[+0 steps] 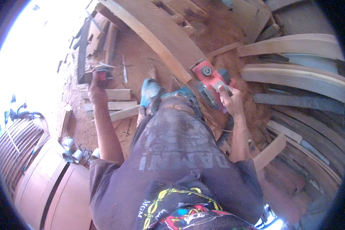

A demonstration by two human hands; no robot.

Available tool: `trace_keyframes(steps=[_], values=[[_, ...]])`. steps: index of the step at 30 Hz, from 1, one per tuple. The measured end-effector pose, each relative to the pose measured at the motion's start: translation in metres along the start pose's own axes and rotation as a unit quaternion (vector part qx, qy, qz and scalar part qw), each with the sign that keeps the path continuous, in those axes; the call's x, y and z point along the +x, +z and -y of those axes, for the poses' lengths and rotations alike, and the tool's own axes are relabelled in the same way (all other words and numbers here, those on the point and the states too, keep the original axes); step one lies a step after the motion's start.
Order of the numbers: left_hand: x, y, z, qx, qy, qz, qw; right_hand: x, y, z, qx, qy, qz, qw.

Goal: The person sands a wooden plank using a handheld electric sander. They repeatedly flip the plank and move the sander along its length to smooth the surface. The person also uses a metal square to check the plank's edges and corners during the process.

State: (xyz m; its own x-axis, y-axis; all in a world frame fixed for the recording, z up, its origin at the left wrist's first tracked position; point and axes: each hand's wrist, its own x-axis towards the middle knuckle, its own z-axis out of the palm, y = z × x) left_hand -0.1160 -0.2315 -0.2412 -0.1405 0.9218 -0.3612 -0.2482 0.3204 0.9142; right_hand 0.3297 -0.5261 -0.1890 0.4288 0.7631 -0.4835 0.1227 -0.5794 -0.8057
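My right hand (230,100) is wrapped round the grey-topped handle of a red electric hand planer (210,78) with a black round knob. The planer is at the near end of a long, wide wooden board (161,36); I cannot tell whether they touch. To the left, my left hand (97,92) is raised away from the board, its fingers closed on a small red and black thing (102,74). That thing is blurred, and its kind does not show.
Short wooden pieces (113,106) lie on the sawdust-covered ground beside my feet. On the right, several long planks (295,74) are stacked. Curved wooden panels (38,180) and small pale cylinders (68,143) are at the lower left. More offcuts (97,34) lie at the far left.
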Motion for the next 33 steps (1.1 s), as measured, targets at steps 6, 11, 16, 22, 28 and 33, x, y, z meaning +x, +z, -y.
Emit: trace_keyframes(steps=[6,11,16,22,28,33], values=[[-0.006,0.035,0.015,0.126,0.084,0.066,0.986,-0.005,0.003,-0.018,0.062,0.035,0.002,0.997],[-0.006,0.083,0.04,0.124,0.102,0.162,0.974,-0.011,0.006,0.011,-0.129,-0.091,-0.107,0.982],[0.011,0.115,0.076,0.176,0.12,0.19,0.958,0.013,0.062,0.07,-0.241,-0.306,-0.132,0.912],[0.005,0.15,0.063,0.241,0.143,0.202,0.938,0.068,0.146,0.032,-0.307,-0.204,-0.073,0.927],[0.027,0.147,0.019,0.263,0.202,0.207,0.92,0.019,0.128,0.111,-0.268,-0.299,-0.108,0.909],[0.039,0.144,-0.024,0.257,0.164,0.231,0.924,0.0,0.117,0.163,-0.253,-0.366,-0.116,0.888]])
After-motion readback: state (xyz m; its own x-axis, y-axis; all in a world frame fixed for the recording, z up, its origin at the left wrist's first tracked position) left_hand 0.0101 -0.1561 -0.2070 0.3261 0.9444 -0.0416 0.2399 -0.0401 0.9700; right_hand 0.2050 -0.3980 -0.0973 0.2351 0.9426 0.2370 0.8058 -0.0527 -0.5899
